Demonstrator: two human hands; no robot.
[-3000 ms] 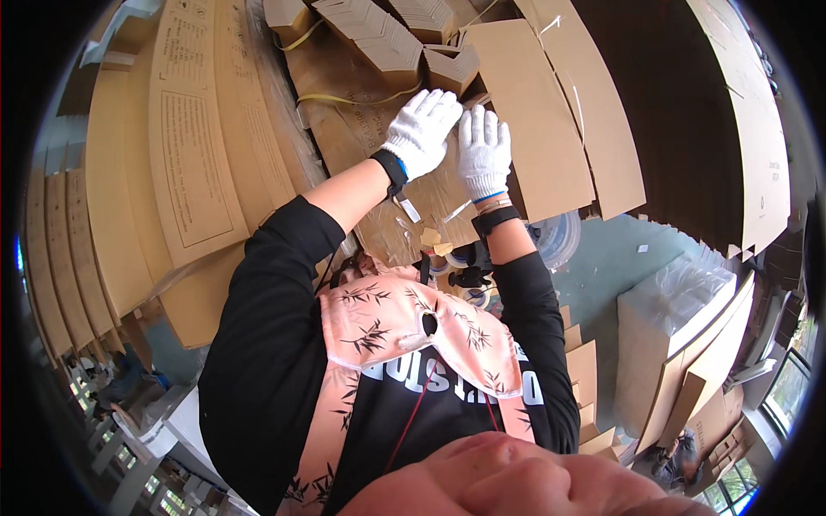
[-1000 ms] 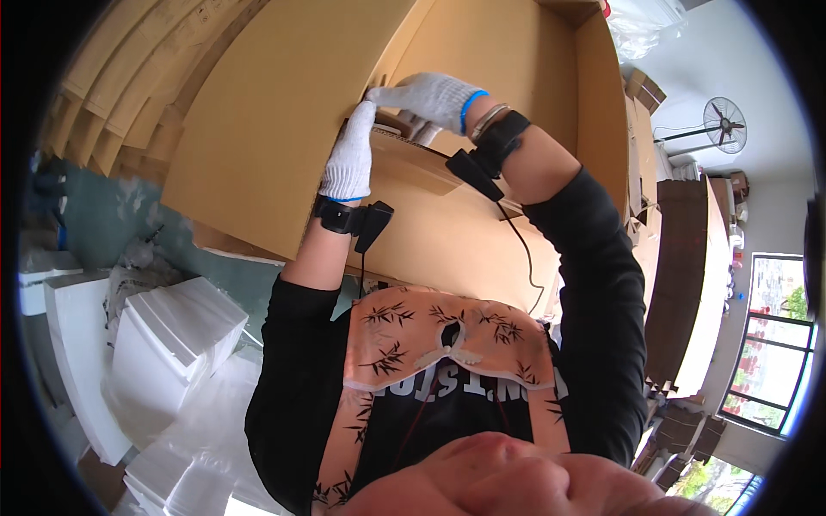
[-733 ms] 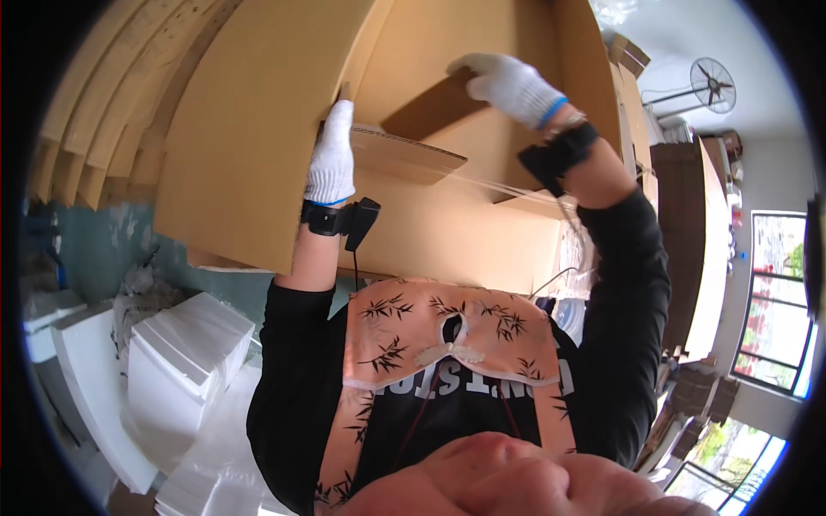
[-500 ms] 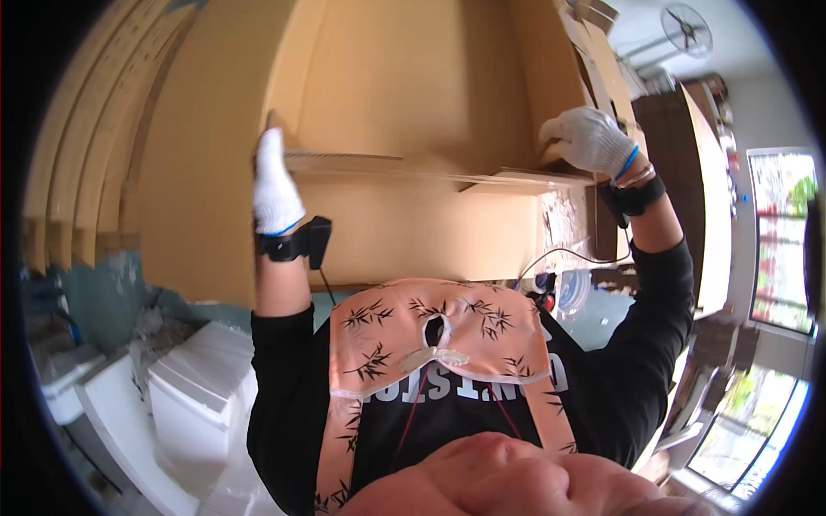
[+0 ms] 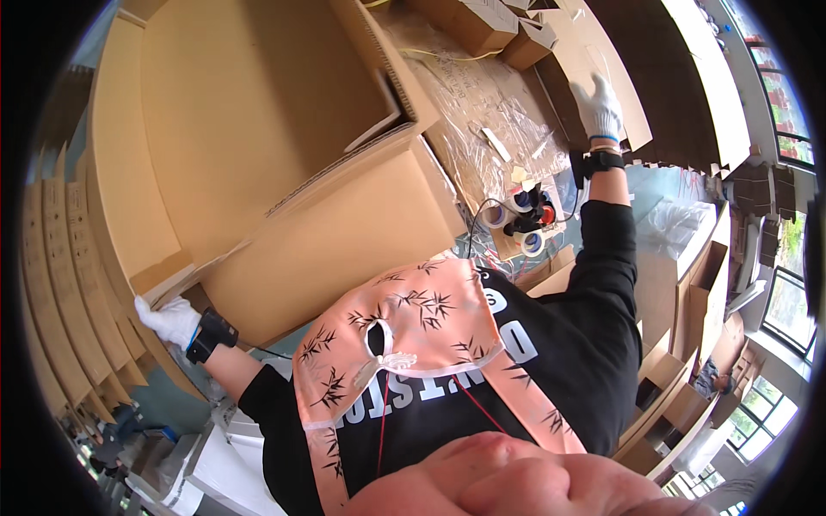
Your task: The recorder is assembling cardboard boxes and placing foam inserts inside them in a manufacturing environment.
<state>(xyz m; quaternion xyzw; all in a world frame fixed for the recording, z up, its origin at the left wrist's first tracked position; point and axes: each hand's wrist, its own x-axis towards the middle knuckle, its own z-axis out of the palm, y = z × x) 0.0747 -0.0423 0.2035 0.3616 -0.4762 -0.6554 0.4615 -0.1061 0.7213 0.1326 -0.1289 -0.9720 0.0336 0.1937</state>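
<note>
A large open cardboard box (image 5: 202, 129), brown and tilted, fills the upper left, its near wall facing my body. My left hand (image 5: 169, 320), in a white knit glove, lies against the box's near left corner with its visible fingers stretched out. Apart from the box, at the upper right, my right hand (image 5: 600, 110) wears a matching glove. Its thumb and fingers are spread with nothing between them, over the edge of a long light cardboard piece (image 5: 624, 95). Each wrist carries a black strapped device.
Rolls of tape (image 5: 532, 244) and a black-and-red tool (image 5: 540, 213) lie together right of the box, near plastic-covered cardboard (image 5: 490, 103). Small cartons (image 5: 482, 26) stand farther back. Stacked cardboard sheets (image 5: 56, 284) line the left; white foam blocks (image 5: 228, 473) sit at lower left.
The box has shifted left and turned in view, and my left hand is now at its near corner. My right hand has let go of the box's right side and moved away, opening.
</note>
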